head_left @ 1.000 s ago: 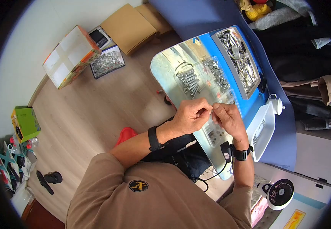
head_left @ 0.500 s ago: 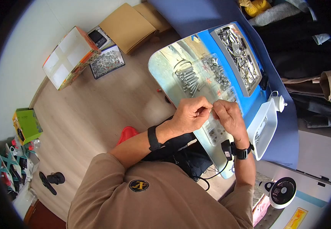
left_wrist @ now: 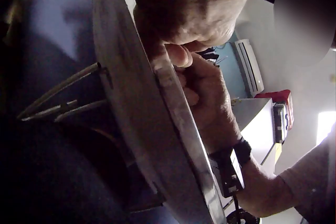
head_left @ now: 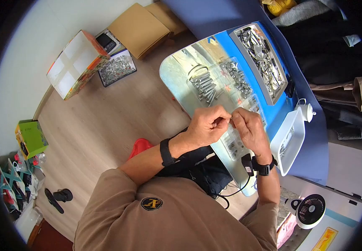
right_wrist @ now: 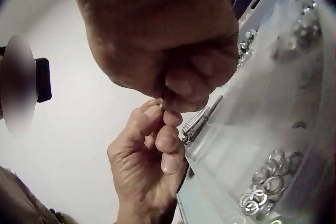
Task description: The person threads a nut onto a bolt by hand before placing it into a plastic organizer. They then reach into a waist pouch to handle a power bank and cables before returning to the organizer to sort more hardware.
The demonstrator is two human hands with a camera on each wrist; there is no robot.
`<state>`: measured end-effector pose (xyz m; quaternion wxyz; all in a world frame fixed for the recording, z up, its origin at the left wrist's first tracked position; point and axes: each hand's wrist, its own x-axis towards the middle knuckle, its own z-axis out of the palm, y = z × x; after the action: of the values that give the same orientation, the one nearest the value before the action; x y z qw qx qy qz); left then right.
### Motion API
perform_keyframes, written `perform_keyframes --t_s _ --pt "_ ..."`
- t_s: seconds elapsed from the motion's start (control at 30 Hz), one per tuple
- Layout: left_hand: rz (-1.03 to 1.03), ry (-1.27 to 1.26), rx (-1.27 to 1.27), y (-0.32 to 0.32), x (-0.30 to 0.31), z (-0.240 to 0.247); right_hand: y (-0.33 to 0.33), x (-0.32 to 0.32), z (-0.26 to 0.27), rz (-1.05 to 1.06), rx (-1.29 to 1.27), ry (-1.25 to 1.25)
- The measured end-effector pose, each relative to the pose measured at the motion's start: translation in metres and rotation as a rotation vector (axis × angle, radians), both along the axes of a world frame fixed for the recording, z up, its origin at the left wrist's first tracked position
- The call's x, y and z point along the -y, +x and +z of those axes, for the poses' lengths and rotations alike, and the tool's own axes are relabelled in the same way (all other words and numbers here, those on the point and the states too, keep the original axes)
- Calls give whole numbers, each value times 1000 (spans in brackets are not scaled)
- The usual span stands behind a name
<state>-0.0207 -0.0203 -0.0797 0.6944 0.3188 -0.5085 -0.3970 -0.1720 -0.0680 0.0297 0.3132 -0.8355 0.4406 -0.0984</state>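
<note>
My left hand (head_left: 208,124) and right hand (head_left: 250,130) meet fingertip to fingertip over the near edge of the table. Between them is a tiny shiny metal piece (right_wrist: 162,105), mostly hidden; I cannot tell its kind. Thumb and index of the left hand (right_wrist: 147,155) pinch it from below in the right wrist view, while the right hand (right_wrist: 163,50) pinches at it from above with its other fingers curled. Beneath the hands lies a clear compartment box (head_left: 225,109), holding long bolts (head_left: 205,87), nuts (head_left: 240,81) and ring washers (right_wrist: 273,179).
A grey tray of mixed hardware (head_left: 261,62) lies on the blue part of the table (head_left: 225,42). At the right stand a white tray with small parts (head_left: 287,142) and a white lidded container (head_left: 304,112). Cardboard boxes (head_left: 139,31) sit on the floor.
The hands stay together in nearly the same place, with slight finger movement in the right hand. The table's far end has shifted a little left and up in the view.
</note>
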Motion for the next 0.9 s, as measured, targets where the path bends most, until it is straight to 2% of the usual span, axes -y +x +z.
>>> perform_keyframes --t_s 0.03,0.07,0.13,0.17,0.23,0.27,0.33,0.47,0.53,0.57,0.63,0.67,0.73,0.77,0.83,0.9 --pt "6 -12 5 -1 1 0 -4 2 -5 -64 25 173" --pt "6 -13 6 -1 1 1 -6 3 -4 -64 26 171" --pt "2 17 2 0 -1 2 -7 4 -1 -222 32 414" --pt "3 18 5 1 -1 2 -6 2 0 -221 35 415" --pt "1 5 10 2 0 3 -1 -3 4 -48 116 73" --pt "0 5 9 1 0 2 2 -5 7 -50 115 73" --pt "10 -40 9 2 1 1 5 -8 10 29 49 -114" --pt "-2 -6 -4 0 0 -1 -2 2 3 102 -26 -155" --pt "-18 7 21 2 0 0 -9 10 0 -186 13 545" --pt "-17 6 22 2 0 1 -8 10 0 -185 14 545" --pt "-1 3 -12 0 1 2 -7 8 0 -118 -12 332" --pt "1 4 -11 1 1 2 -5 4 1 -116 -11 333" --pt "16 -14 -15 0 1 3 -1 -3 3 -64 170 65" --pt "13 -14 -17 0 0 2 0 -4 1 -67 169 65" --pt "-26 -12 2 2 0 0 3 -3 -3 25 218 -161" --pt "-38 -7 -14 0 0 -2 3 -2 0 13 132 -115"
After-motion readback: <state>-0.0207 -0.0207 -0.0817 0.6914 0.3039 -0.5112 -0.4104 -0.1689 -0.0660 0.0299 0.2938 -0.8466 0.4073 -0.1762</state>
